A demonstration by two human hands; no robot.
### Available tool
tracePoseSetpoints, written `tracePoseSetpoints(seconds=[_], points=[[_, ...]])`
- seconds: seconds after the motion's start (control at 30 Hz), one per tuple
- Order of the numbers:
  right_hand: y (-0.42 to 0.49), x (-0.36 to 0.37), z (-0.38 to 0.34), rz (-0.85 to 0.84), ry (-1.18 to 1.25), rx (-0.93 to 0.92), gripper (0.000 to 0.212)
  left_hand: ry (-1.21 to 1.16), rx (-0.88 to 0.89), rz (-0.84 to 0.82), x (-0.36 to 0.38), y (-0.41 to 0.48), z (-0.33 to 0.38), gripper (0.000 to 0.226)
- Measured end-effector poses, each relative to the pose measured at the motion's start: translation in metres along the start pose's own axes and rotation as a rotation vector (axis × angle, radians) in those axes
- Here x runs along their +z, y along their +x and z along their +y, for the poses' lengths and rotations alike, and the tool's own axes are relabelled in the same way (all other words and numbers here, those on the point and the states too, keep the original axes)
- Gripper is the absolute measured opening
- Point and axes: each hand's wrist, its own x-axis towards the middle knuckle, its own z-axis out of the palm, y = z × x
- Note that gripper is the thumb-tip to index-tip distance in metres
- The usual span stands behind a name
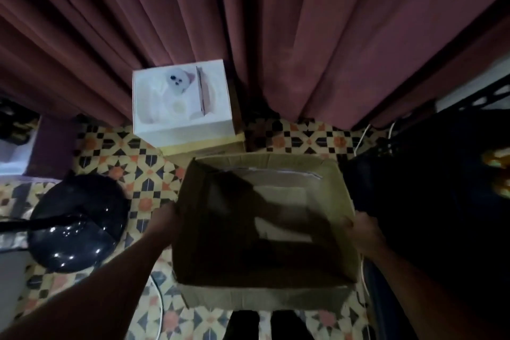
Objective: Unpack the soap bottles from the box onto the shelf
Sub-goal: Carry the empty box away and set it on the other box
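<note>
1. A glossy black round base [77,223] is seen at the left on the patterned tile floor [143,174], near the box. It could be knocked if the box is swung that way.
2. The left hand [165,218] is laid against the outer left wall of the cardboard box [265,295]. Its fingers are blurred, so whether they are curled over the rim cannot be told.
3. The box is held between both hands over the floor.
   - A slip is judged the main risk, since the box is held only by its thin side walls, which could buckle.
   - No soap bottles are seen inside. Only pale flat cardboard is made out on the shadowed bottom, so a bottle could be missed in the dim light.
   - The opening is turned up toward the camera, and the long axis is set left to right.
4. The right hand [361,226] is clamped on the right wall, and the thumb appears hooked over the rim.
5. Only darkness is seen at the right, and no shelf can be identified.
</note>
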Motion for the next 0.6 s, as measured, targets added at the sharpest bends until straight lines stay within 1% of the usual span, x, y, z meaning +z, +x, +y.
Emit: tracePoseSetpoints(seconds=[0.03,0.1,0.2,0.27,0.33,0.5,0.6], points=[[0.013,0.011,-0.001,-0.018,0.016,0.002,0.042,0.003,-0.006,-0.003,0.005,0.011,-0.001,0.022],[0.035,0.03,-0.002,-0.017,0.026,0.022,0.036,-0.015,-0.024,0.008,0.016,0.033,-0.007,0.026],[0.068,0.056,-0.006,0.017,-0.008,0.02,0.03,-0.032,-0.056,0.015,0.036,0.06,-0.021,0.022],[0.085,0.068,-0.009,0.031,-0.004,0.02,0.03,-0.015,-0.071,0.005,0.045,0.07,-0.027,0.02],[0.098,0.076,-0.013,0.032,0.025,0.025,0.03,-0.014,-0.067,0.005,0.051,0.079,-0.029,0.021],[0.129,0.091,-0.017,0.051,0.037,0.039,0.031,-0.02,-0.067,0.029,0.068,0.11,-0.021,0.015],[0.145,0.095,-0.017,0.055,0.038,0.028,0.031,-0.048,-0.075,0.054,0.074,0.124,-0.015,0.018]])
